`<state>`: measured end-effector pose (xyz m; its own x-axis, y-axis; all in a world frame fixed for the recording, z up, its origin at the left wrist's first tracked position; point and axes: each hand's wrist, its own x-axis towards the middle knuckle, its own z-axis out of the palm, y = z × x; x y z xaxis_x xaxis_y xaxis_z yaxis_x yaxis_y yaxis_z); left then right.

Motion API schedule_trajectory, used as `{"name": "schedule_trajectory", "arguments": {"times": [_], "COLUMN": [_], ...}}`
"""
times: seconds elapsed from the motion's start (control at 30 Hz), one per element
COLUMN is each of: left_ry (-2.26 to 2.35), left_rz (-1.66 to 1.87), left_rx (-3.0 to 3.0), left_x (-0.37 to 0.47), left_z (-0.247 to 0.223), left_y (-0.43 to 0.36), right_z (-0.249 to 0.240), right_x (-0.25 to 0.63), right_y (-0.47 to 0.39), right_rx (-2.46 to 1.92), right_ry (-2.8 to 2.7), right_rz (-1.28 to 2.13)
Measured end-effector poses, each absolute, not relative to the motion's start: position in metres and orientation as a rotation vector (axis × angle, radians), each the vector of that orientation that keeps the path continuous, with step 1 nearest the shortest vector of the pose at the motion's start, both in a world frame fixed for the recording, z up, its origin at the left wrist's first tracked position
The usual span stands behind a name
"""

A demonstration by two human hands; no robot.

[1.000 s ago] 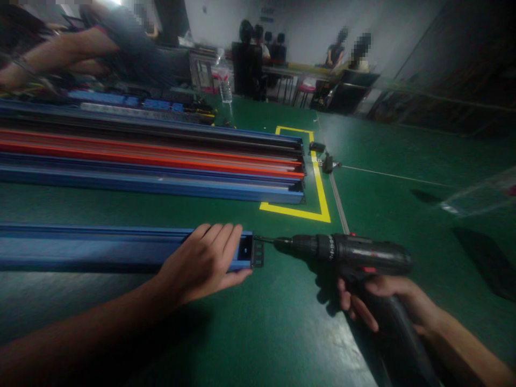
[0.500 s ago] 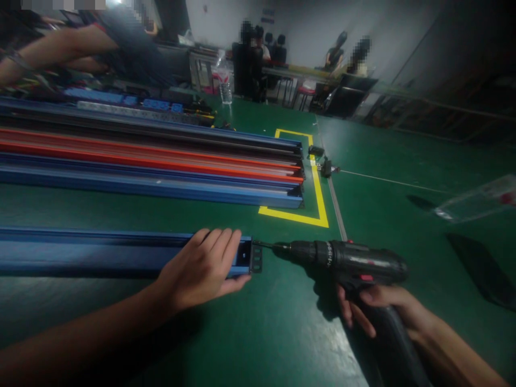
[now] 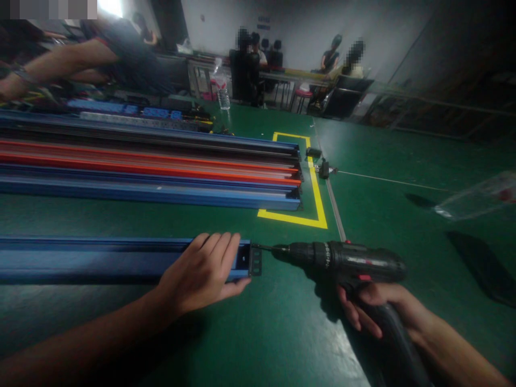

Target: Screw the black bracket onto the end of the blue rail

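A long blue metal channel lies across the green tabletop from the left edge. My left hand is wrapped over it near its right end, fingers on top and thumb on the near side. At that end sits a black slotted end plate. My right hand grips the handle of a black power drill, which points left. Its long thin bit reaches the upper part of the end plate; the exact contact is too small to make out.
Blue, black and red channels lie side by side behind, their ends inside yellow tape. A clear bottle stands beyond; another lies right, near a dark flat object. A person's arm reaches in upper left.
The view has shifted slightly, so the channels sit a little lower in the picture. Both hands keep their holds, and the bit stays at the end plate. The other person's arm has shifted slightly.
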<state>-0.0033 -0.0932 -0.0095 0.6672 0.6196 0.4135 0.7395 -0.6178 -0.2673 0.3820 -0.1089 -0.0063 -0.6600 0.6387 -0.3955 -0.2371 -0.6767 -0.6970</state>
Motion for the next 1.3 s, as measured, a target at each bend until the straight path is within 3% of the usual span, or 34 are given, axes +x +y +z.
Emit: {"name": "schedule_trajectory", "arguments": {"times": [1.3], "left_ry": [-0.933], "left_rz": [-0.543], "left_rx": [-2.408], "left_x": [-0.0073], "left_z": [-0.013], "left_y": [-0.0964], "right_z": [-0.0088], "right_x": [0.3805], "right_y": [-0.1105], "right_rx": [-0.887], "right_ry": [-0.794], "right_rz": [2.327]}}
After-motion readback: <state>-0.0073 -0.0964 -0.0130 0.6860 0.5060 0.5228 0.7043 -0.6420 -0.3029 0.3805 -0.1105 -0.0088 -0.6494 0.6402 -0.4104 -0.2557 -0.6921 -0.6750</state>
